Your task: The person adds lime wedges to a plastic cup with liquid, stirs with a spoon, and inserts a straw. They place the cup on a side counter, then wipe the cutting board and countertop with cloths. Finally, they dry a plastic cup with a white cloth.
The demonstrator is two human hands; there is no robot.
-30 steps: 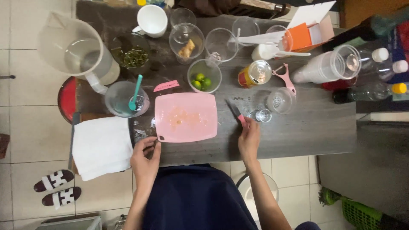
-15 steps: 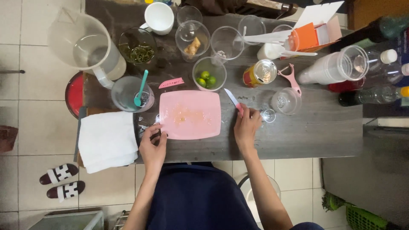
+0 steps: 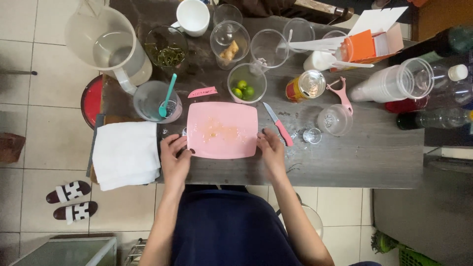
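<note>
While both hands gripped its short edges, the pink cutting board [image 3: 222,129] lay flat on the dark surface [image 3: 364,152].

The left hand [image 3: 175,157] clasped the board's left edge and the right hand [image 3: 270,149] its right edge, fingers curled on the rim. Just right of the board lay a pink-handled knife [image 3: 278,124]; a folded white cloth [image 3: 126,153] sat to the left. Beyond the board stood a cup of small green limes [image 3: 246,83], a cup with a teal spoon [image 3: 156,101], and a large clear jug [image 3: 107,43].
</note>
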